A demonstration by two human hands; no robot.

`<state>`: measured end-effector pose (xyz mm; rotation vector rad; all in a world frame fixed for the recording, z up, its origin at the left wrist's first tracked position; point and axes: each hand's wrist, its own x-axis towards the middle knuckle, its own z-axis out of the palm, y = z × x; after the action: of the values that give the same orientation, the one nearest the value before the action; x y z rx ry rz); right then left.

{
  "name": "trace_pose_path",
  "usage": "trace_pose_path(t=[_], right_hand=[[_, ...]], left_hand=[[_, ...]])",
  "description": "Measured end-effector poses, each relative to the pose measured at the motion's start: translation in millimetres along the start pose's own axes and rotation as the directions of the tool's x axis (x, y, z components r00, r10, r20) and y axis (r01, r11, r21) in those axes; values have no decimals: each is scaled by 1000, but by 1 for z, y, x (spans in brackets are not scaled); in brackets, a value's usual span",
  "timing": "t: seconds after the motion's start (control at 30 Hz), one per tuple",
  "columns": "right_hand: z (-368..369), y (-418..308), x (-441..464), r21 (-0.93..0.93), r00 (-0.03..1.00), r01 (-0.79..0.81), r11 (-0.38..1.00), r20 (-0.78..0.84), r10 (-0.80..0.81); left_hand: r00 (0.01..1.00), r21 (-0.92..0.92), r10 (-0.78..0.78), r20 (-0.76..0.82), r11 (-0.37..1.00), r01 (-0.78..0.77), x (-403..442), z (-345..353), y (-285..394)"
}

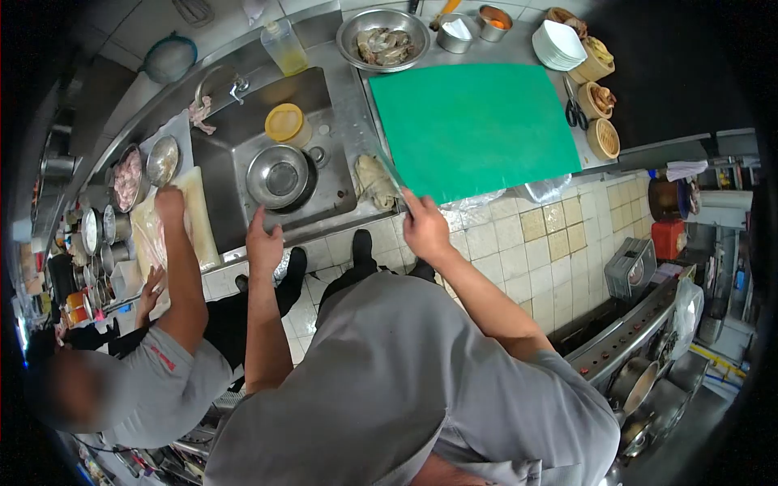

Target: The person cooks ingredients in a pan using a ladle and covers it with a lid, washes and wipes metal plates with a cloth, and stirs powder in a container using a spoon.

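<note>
My right hand point(427, 227) is closed round the handle of a knife point(392, 172), whose blade points up and left at the edge of the green cutting board point(478, 130). A crumpled beige cloth point(375, 182) lies beside the blade on the counter. Over the front edge of the sink point(235, 162) hovers my left hand point(264, 245), fingers apart and holding nothing. Nearest to it, in the sink, is a metal bowl point(278, 176). Behind that stands a tub with a yellow lid point(285, 124).
At my left a co-worker's hand point(168, 204) is over a pale cutting board point(203, 223). A steel bowl of grey pieces point(384, 47) stands behind the green board. Scissors point(574, 109), white dishes point(559, 44) and bamboo baskets point(602, 139) line its right side.
</note>
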<state>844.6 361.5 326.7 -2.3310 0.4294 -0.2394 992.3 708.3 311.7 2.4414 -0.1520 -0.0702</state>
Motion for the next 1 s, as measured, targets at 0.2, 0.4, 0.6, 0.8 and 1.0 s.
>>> trace_pose_path(t=[0.2,0.4,0.6,0.8,1.0], right_hand=[[21,1,-30,-388,970,60,920,240,38],[-52,19,-135,-301,977,1,954,204,64],[11,-40,-19,-205,997,18,979,-69,-33],[107,-69,161,-290,994,-75,954,-103,47],[109,-77,209,-639,962,-75,766,157,224]], left_hand=[[995,21,42,94,999,-44,32,-1,13],[996,76,-1,89,997,-6,71,-23,7],[993,-36,96,69,995,-94,90,-6,13],[958,-83,163,237,986,-147,65,-3,48],[964,-148,114,242,986,-80,49,9,25]])
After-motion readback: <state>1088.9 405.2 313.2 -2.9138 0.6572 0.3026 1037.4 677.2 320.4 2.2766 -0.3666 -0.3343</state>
